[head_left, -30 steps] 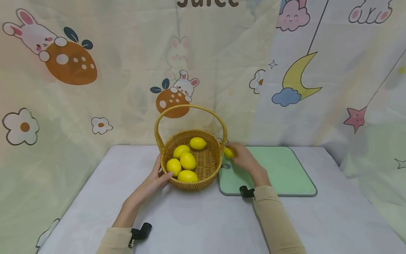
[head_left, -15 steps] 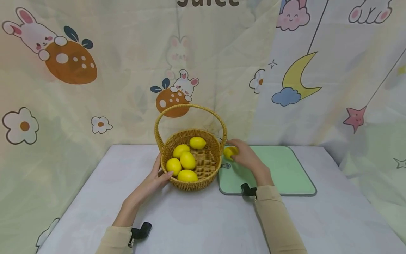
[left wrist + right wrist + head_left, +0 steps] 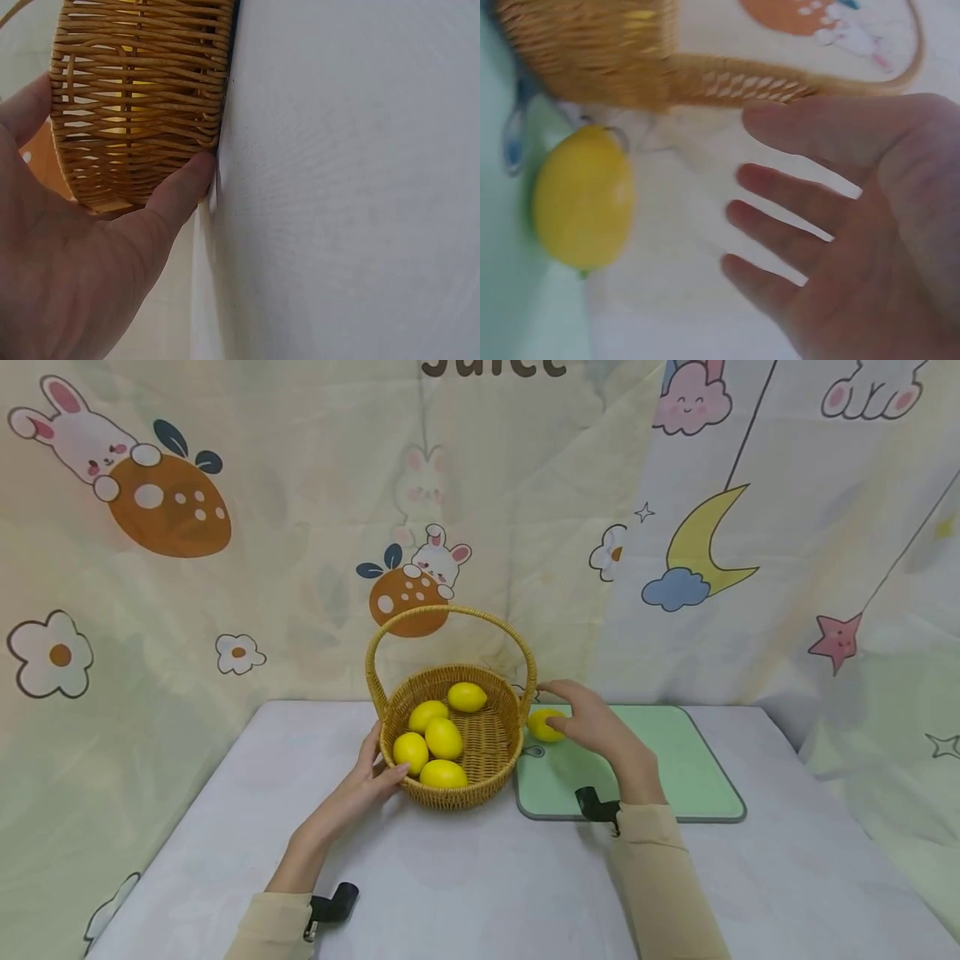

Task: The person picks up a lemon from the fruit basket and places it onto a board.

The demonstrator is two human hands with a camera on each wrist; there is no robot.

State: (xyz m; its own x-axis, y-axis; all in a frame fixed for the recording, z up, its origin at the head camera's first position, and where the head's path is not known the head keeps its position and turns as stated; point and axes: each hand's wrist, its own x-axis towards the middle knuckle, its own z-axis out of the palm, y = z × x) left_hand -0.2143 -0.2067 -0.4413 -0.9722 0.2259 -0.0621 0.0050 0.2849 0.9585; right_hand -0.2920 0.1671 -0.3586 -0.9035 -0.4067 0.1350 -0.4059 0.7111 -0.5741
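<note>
A woven wicker basket (image 3: 491, 781) with a tall handle stands on the table, and several yellow lemons (image 3: 445, 740) lie inside it. My left hand (image 3: 371, 782) holds the basket by its left side; the left wrist view shows its digits spread against the weave. On the left end of the green cutting board (image 3: 637, 785) lies one more lemon (image 3: 546, 725), close beside the basket. My right hand (image 3: 600, 731) is above the board near that lemon. In the right wrist view its fingers are spread and apart from the lemon (image 3: 583, 199), holding nothing.
A white cloth covers the table (image 3: 465, 885). Directly behind it hangs a printed curtain (image 3: 525, 527) with cartoon rabbits, flowers and a moon. The basket handle (image 3: 450, 610) arches above the basket.
My right hand has let go of the lemon on the board, opened its fingers and drawn back slightly to the right. My left hand and the basket have stayed in place.
</note>
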